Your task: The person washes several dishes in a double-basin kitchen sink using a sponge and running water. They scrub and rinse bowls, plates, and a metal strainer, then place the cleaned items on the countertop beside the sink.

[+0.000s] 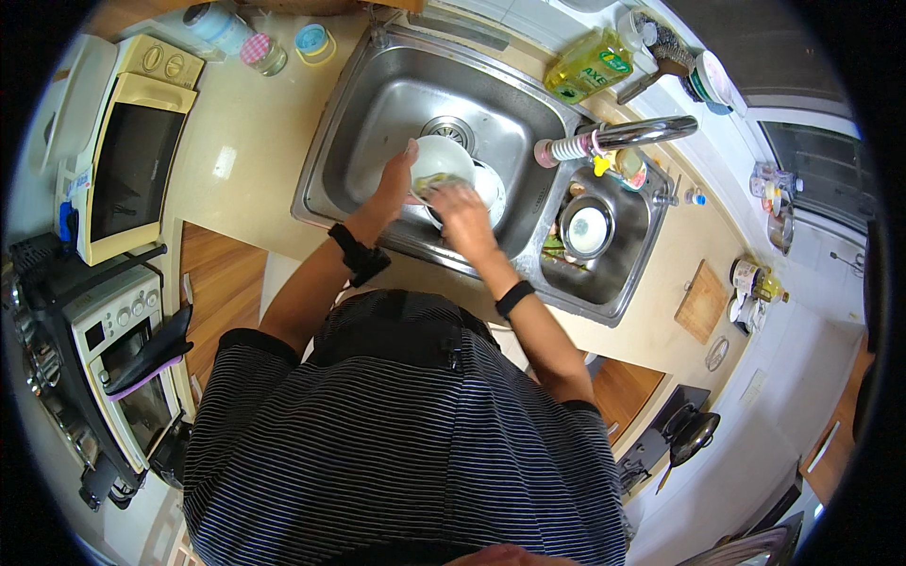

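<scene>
My left hand (397, 182) grips the rim of a white bowl (444, 157), tilting it over the large basin of a stainless steel sink (368, 120). My right hand (463, 218) presses a yellowish-green scrubbing sponge (433, 184) to the bowl's near side; the fingers partly cover the sponge. Beneath the bowl and my right hand, more white dishware (498, 199) rests in the basin, mostly hidden. The metal drain strainer (449, 130) shows just beyond the bowl.
A chrome faucet (648, 131) reaches over the divider. The smaller basin holds a metal pot with a white bowl (587, 230) inside and food scraps. A dish soap bottle (589, 67) stands behind the sink. A microwave oven (138, 156) is left, a wooden cutting board (701, 302) right.
</scene>
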Tool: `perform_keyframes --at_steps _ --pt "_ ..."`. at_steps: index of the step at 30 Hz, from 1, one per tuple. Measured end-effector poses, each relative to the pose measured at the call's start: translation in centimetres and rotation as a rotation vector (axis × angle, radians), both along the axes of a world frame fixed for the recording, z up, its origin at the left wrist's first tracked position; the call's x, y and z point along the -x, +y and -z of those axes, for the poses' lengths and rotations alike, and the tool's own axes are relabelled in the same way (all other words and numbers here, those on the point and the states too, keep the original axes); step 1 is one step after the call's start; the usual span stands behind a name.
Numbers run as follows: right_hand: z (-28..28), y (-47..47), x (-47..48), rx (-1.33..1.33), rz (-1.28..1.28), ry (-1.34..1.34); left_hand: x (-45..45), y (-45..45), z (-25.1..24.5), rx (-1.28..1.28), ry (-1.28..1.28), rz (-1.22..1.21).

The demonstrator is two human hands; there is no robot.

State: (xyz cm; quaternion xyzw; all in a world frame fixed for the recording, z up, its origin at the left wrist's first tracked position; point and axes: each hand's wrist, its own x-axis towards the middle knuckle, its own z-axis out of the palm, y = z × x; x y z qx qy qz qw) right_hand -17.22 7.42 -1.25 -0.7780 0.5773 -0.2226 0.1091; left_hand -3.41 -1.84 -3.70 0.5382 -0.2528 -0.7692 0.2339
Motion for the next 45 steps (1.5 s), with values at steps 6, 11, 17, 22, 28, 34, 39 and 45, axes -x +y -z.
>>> perform_keyframes --at_steps 6,11,17,22,28,34,39,45 --pt "-0.1 -0.7 -1.6 -0.086 0.225 -0.253 2.3 2.3 -0.5 0.338 -0.144 -0.038" --pt "-1.8 0.2 -0.5 0.192 0.014 -0.123 0.8 1.7 -0.6 0.355 -0.04 -0.09" --pt "-0.9 0.6 -0.6 0.0 0.132 0.052 1.9 2.2 -0.5 0.471 -0.197 -0.147" --pt "-0.2 1.1 0.4 0.139 0.153 0.037 1.4 0.7 -1.2 0.194 -0.093 -0.02" --pt "-0.7 0.8 -1.7 -0.082 0.236 -0.386 3.1 3.6 -1.1 0.457 -0.4 -0.082" --pt "-0.4 0.9 3.1 0.186 -0.183 0.088 -0.8 1.1 1.3 0.284 0.036 0.146" --pt "0.3 -1.0 7.1 0.239 -0.358 0.295 -0.6 0.2 0.2 0.099 0.095 0.382" --pt "-1.0 0.5 3.0 -0.135 -0.222 0.12 0.2 -0.1 -1.8 -0.013 -0.125 0.291"
